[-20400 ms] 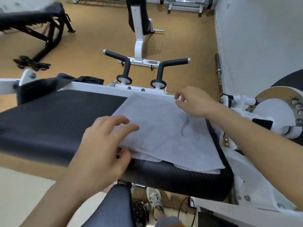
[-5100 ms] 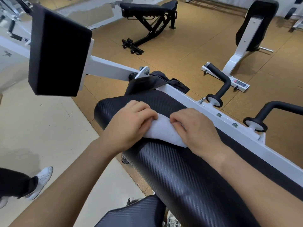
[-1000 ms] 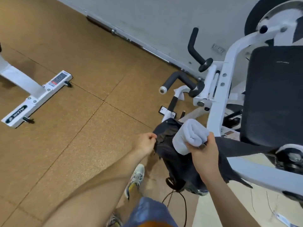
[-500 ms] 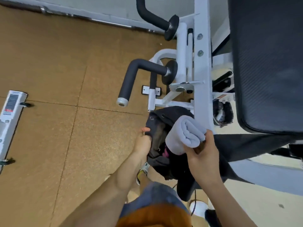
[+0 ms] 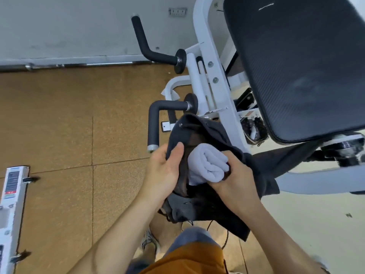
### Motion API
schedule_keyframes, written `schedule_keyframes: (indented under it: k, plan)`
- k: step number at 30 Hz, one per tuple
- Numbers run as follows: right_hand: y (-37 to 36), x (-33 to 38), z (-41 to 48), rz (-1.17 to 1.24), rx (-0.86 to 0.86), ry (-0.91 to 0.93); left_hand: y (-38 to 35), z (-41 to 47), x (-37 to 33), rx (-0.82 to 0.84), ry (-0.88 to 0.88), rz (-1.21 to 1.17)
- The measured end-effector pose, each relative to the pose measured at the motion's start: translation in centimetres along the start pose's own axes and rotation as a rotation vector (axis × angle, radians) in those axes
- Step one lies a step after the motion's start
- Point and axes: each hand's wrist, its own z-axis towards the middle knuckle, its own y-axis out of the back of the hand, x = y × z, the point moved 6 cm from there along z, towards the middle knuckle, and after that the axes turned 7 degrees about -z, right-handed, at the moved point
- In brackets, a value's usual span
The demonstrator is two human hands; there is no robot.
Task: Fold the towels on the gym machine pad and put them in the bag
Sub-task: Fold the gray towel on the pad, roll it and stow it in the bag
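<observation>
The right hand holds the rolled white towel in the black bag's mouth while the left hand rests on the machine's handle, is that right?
No: the head view shows the left hand gripping the rim of the black bag. The right hand does hold the rolled white towel there.

towel point(image 5: 207, 165) lower end: hidden in bag point(image 5: 199, 208) | pad point(image 5: 296, 66): cut off right

Brown cork-like floor point(image 5: 59, 119), scuffed grey wall point(image 5: 69, 26), white machine frame point(image 5: 205, 46).
</observation>
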Motion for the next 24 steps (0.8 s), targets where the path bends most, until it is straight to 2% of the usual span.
schedule_keyframes:
  k: [2,4,5,8,10,12,14,16,18,20,21,24]
  plan:
    - [-0.4,0.1,-0.4,0.036,-0.046,0.017,0.1,-0.3,-1.5,-0.026,-0.120,0.088]
    - [-1.4,-0.1,-0.1,-0.034,-0.055,0.034,0.3,-0.5,-2.8,-0.062,-0.211,0.131]
    - [-2.3,-0.1,0.3,-0.141,-0.006,0.054,0.3,-0.5,-3.3,-0.070,-0.241,0.139]
    - [-4.4,-1.2,1.9,-0.745,0.199,0.059,-0.5,-0.7,-4.6,-0.065,-0.326,0.163]
    - [-3.9,-1.6,2.4,-0.905,0.250,0.019,-0.9,-0.6,-5.0,-0.092,-0.335,0.171]
    - [-1.6,-0.3,2.0,-0.796,0.056,0.133,-0.8,-0.1,-5.0,-0.141,-0.300,0.196]
    - [1.5,0.7,0.7,-0.742,-0.227,0.293,-0.6,0.4,-4.9,-0.155,-0.273,0.231]
    - [4.1,-0.2,0.6,-0.719,-0.364,0.234,-1.2,0.6,-5.0,-0.117,-0.294,0.287]
    - [5.9,-2.0,2.2,-0.714,-0.273,0.086,-2.3,0.4,-5.1,-0.071,-0.333,0.326]
    - [6.7,-4.3,4.3,-0.613,-0.076,-0.059,-3.7,0.1,-5.2,-0.001,-0.359,0.358]
    - [7.4,-4.9,5.4,-0.550,-0.045,-0.094,-4.4,0.0,-5.3,0.057,-0.362,0.375]
    - [10.1,-5.5,8.7,-0.271,-0.124,-0.143,-6.8,-0.1,-4.1,0.255,-0.307,0.435]
